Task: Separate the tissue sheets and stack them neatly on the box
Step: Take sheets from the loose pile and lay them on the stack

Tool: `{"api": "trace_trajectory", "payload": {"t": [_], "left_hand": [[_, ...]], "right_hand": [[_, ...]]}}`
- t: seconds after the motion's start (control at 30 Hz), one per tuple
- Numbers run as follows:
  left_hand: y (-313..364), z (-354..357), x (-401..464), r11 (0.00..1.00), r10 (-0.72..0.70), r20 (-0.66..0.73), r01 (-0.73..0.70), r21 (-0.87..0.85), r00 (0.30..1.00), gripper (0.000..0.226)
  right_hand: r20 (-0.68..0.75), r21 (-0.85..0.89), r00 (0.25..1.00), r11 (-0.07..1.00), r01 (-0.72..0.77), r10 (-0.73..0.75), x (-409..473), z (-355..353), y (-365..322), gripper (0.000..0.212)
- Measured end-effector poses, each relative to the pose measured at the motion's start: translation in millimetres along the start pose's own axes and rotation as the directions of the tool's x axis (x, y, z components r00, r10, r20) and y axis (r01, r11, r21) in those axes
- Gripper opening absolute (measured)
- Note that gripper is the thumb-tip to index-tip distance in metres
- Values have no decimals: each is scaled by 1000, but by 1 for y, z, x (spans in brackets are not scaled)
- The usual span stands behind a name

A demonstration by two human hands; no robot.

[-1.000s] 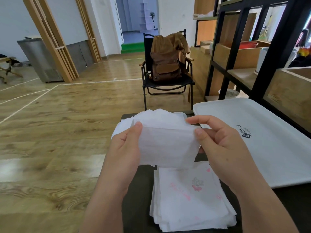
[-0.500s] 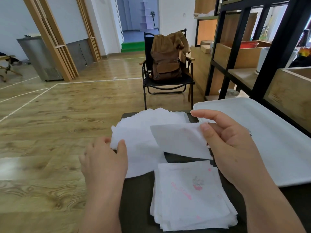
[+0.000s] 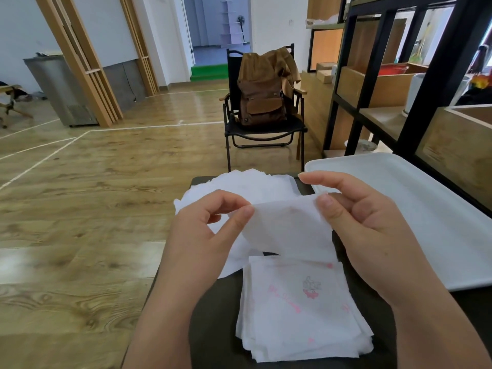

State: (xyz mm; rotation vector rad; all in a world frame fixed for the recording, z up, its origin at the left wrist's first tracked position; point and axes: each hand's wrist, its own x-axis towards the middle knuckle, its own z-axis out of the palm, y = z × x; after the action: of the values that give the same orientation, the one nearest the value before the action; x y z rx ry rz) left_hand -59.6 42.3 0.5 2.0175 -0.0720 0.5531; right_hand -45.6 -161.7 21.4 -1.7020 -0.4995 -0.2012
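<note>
1. The left hand point(image 3: 206, 230) pinches the left edge of a single tissue sheet point(image 3: 286, 227) between thumb and forefinger, the other fingers curled loosely behind.
2. The right hand point(image 3: 364, 225) grips the sheet's right edge, thumb pressed on the front and forefinger stretched out above it.
3. The sheet hangs in the air between the two hands, above the dark worktop point(image 3: 213, 315).
4. Below it, on the worktop close to the person, lies a squared stack of tissues point(image 3: 300, 315) with a faint pink print on top.
5. Farther away, partly hidden by the hands, a looser pile of white tissues point(image 3: 247, 183) spreads over the worktop's far end.
6. A white tray point(image 3: 426, 209) sits just to the right of the hands.
7. Beyond the worktop, a brown backpack point(image 3: 262, 94) rests on a black folding chair point(image 3: 266, 131) on the wooden floor.
</note>
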Motion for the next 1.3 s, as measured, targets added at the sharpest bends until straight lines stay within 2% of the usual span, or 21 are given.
{"api": "trace_trajectory", "payload": {"t": [0.1, 0.2, 0.37, 0.47, 0.57, 0.77, 0.87, 0.93, 1.0, 1.07, 1.13, 1.17, 1.23, 1.3], "left_hand": [[3, -1, 0, 1000, 24, 3, -24, 9, 1000, 9], [6, -3, -1, 997, 66, -7, -66, 48, 998, 6], [12, -4, -3, 992, 82, -22, -79, 99, 996, 5], [14, -5, -3, 995, 75, -16, -74, 64, 997, 4], [19, -8, -4, 996, 80, 29, -78, -46, 996, 6], [32, -20, -9, 995, 39, 140, -26, -94, 989, 12], [34, -24, -12, 985, -36, 267, 79, -150, 963, 15], [32, -24, -12, 980, -147, 364, 185, -70, 920, 17], [25, -21, -12, 956, -291, 435, 246, 158, 852, 14], [18, -17, -11, 890, -430, 457, 281, 358, 779, 16], [11, -12, -10, 836, -511, 422, 319, 447, 748, 23], [8, -11, -9, 820, -527, 368, 345, 456, 766, 24], [-3, -12, -4, 809, -510, 132, 422, 408, 850, 26], [-15, -17, 0, 799, -440, -171, 471, 374, 882, 25]], "right_hand": [[-2, -24, 1000, 1000, -20, 20, 0, -1, 0, 24], [6, -115, 998, 991, -66, 67, 1, -2, 2, 30], [-54, -246, 994, 964, -106, 96, 2, -4, 9, 15], [-117, -303, 991, 947, -104, 71, 3, -6, 10, 14], [-131, -374, 990, 923, -89, 43, 2, -10, 4, 12], [-8, -291, 992, 949, -119, 122, -7, -24, -14, 16], [50, -190, 971, 956, -222, 236, -10, -30, -19, 22], [114, -209, 931, 924, -320, 348, -10, -33, -17, 22], [162, -292, 871, 865, -408, 465, -9, -32, -10, 11], [159, -412, 816, 788, -457, 556, -9, -29, 1, 16], [114, -514, 781, 709, -482, 614, -9, -26, 12, 20], [86, -542, 774, 681, -492, 627, -8, -26, 17, 21], [9, -554, 778, 650, -519, 629, -7, -25, 22, 23], [-87, -534, 801, 651, -539, 592, -3, -26, 24, 25]]}}
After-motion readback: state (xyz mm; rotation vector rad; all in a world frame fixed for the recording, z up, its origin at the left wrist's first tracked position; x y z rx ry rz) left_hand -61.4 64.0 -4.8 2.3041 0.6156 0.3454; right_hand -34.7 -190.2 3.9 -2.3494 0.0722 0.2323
